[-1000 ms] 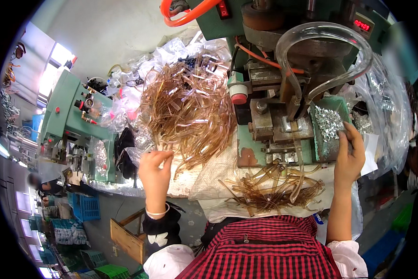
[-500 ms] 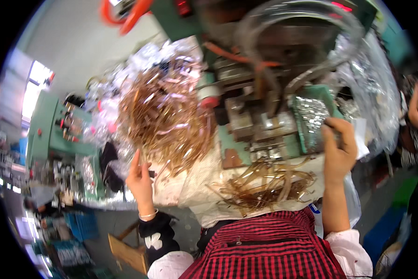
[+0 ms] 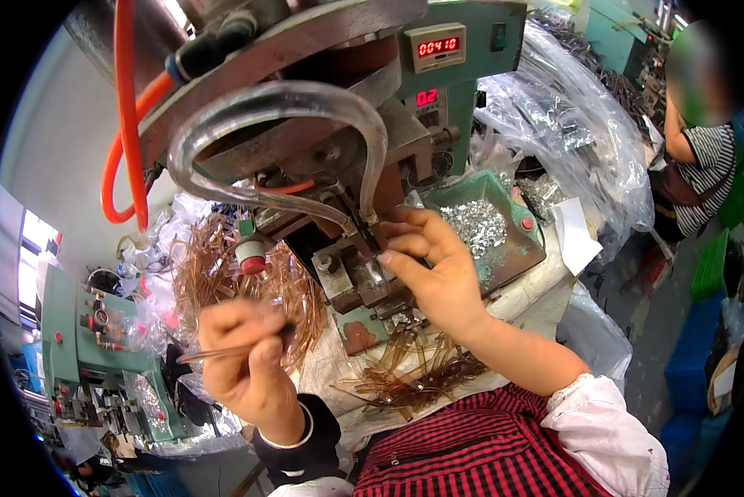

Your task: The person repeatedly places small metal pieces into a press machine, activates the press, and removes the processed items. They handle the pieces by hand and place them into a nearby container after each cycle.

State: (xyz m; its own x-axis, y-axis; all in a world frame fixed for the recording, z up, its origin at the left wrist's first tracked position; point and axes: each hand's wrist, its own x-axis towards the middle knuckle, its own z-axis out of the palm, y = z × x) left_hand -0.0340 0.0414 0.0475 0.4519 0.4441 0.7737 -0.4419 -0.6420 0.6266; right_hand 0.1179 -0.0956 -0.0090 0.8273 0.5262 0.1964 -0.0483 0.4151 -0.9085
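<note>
Nearest was the person's red-and-black checked apron [image 3: 455, 451]; beyond it, on the pale-covered counter [image 3: 312, 383], lay a small heap of brown translucent strips [image 3: 415, 371]; to the left of that heap the left hand [image 3: 252, 360] was raised, its fingers clamped on a thin brownish strip [image 3: 212, 354] that stuck out to the left; farther in, the right hand [image 3: 445, 277] reached from the right to the metal block [image 3: 332, 286] of the press, thumb and forefinger close together at its right side; whether they gripped anything, I cannot tell; just right of that hand sat a green tray [image 3: 490, 187] with silvery bits [image 3: 475, 228]; a larger brown heap [image 3: 214, 257] lay far left; a clear looped tube [image 3: 285, 93] arched over the block; clear plastic sheeting [image 3: 554, 91] lay far right.
</note>
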